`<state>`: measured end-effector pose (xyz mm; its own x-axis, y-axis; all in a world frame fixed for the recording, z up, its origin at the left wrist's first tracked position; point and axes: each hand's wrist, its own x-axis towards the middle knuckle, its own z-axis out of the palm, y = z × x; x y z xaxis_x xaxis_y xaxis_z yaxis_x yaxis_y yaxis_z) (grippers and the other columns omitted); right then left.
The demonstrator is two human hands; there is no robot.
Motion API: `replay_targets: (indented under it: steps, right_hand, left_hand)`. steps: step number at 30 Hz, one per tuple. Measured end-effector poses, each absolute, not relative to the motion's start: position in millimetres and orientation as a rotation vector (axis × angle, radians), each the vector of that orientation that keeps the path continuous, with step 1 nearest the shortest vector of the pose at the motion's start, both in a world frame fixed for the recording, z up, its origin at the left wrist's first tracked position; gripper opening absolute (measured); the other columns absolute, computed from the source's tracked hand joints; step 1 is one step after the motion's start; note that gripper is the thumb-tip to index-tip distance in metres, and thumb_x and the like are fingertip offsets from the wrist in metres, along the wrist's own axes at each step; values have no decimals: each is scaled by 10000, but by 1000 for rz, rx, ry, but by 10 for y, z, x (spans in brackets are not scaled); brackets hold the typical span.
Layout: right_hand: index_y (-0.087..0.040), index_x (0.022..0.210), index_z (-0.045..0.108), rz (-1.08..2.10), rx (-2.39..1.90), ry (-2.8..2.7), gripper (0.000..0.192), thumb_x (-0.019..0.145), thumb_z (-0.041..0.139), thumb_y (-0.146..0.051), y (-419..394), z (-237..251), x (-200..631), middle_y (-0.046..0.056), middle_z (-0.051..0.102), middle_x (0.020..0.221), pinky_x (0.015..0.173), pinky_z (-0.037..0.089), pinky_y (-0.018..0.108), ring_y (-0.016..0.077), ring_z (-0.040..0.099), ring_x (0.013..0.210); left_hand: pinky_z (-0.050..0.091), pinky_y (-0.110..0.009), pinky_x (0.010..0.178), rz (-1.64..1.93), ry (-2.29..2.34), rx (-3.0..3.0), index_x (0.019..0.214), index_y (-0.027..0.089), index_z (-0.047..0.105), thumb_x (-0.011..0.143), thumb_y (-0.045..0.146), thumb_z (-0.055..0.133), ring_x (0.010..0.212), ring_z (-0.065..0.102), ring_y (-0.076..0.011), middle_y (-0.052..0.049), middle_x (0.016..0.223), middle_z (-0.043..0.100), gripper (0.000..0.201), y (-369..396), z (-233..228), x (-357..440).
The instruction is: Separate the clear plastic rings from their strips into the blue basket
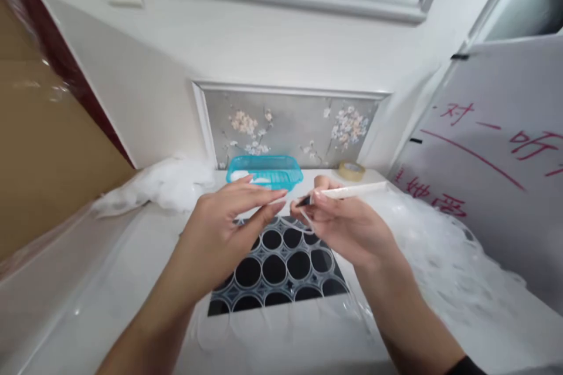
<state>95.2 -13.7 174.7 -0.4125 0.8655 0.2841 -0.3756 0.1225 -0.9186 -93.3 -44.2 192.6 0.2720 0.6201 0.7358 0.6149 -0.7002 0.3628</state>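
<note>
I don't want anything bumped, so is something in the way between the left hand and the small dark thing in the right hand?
Nothing visible stands between the left hand and the small dark thing in the right hand, only an open gap. A thin white strip curves just below it.

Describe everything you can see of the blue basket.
The blue basket is see-through and looks like plastic, shallow, with rounded corners and a ribbed inside. It sits upright on the white tabletop before the flowered panel, with white material inside. The left hand hides part of its near side; whether they touch is unclear.
</note>
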Motion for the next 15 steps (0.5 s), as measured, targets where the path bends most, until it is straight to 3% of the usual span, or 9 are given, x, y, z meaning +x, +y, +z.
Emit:
replay_targets:
  steps: [3, 8, 10, 15]
  right_hand:
    - [-251, 632, 428, 1594, -402, -1294, 360, 699, 724, -444, -221, 1770, 864, -9, 685, 677, 740, 577, 375, 191, 685, 715]
    - [-241, 699, 496, 1518, -331, -1334, 253, 775, 668, -410, -201, 1698, 907, 12, 717, 752, 788, 565, 393, 195, 702, 765]
    - [-234, 732, 559, 1241, -471, -1439, 208, 785, 669, -403, -103, 1657, 944, 17, 712, 761, 773, 551, 384, 198, 692, 781]
    - [-218, 804, 680, 156, -961, -1905, 105, 849, 621, -293, 381, 1260, 870, 45, 716, 797, 768, 480, 379, 206, 650, 795]
  left_hand:
    - [539, -409, 955, 1581, 1223, 2430, 967, 294, 738, 915, 380, 608, 949, 687, -199, 49, 937, 732, 164, -568, 1976, -996]
    - [605, -369, 827, 1367, 1070, 2408, 885, 288, 751, 929, 400, 584, 884, 707, -196, 33, 872, 738, 206, -539, 1967, -1130]
    - [612, -376, 793, 1413, 1130, 2387, 879, 282, 753, 918, 408, 597, 914, 701, -218, 18, 903, 736, 204, -493, 1955, -1160]
    - [601, -385, 807, 1608, 1185, 2344, 971, 252, 738, 931, 325, 578, 938, 683, -206, -18, 974, 729, 180, -418, 1899, -1137]
